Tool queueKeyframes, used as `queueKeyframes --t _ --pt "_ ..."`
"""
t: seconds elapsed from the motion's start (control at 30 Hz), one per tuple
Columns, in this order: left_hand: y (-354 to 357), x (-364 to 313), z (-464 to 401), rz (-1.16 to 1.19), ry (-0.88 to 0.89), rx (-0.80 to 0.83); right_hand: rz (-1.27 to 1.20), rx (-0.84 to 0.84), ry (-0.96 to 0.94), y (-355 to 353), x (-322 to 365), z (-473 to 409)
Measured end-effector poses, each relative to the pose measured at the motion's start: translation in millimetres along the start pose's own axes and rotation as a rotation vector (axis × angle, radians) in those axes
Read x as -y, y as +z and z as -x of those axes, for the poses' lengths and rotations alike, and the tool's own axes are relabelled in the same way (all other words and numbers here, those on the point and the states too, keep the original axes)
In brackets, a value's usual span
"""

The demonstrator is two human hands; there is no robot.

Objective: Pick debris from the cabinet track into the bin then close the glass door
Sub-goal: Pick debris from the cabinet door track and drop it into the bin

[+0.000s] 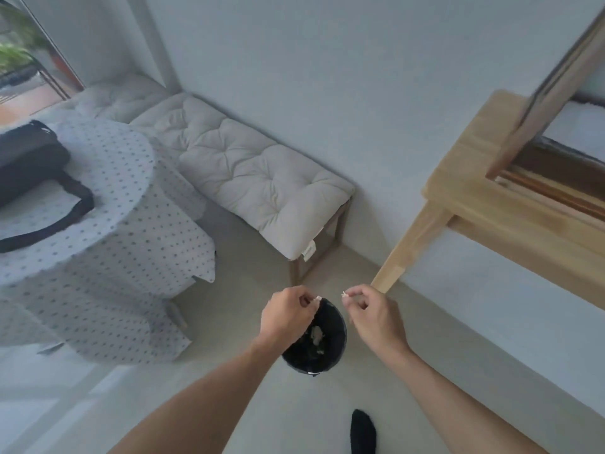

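Both hands over the black bin (330, 352) on the floor, left hand (288, 314) and right hand (373, 314) each pinching a pale scrap of debris (317, 298) in their fingers; right hand's scrap hangs beyond the rim, likely to miss.

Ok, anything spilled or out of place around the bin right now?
Nothing spilled on the floor near the bin. Both hands, left and right, pinch small white scraps above it; the right one sits past the rim, so it could miss.
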State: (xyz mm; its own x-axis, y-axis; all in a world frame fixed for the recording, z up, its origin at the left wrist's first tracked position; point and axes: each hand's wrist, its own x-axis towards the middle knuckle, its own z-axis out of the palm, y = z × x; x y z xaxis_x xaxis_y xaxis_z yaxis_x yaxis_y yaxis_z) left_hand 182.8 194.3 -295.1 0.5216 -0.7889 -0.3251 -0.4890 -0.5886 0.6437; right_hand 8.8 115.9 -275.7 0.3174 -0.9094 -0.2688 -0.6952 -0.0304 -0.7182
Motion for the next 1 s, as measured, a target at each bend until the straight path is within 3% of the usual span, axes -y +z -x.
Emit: queueKeyframes --t 0.47,1.0 --pt "124 142 -78 -0.128 -0.174 0.087 0.159 0.168 0.102 155 -130 -67" --pt "118 136 -72 -0.170 -0.166 0.147 0.129 0.194 0.115 142 -144 -64"
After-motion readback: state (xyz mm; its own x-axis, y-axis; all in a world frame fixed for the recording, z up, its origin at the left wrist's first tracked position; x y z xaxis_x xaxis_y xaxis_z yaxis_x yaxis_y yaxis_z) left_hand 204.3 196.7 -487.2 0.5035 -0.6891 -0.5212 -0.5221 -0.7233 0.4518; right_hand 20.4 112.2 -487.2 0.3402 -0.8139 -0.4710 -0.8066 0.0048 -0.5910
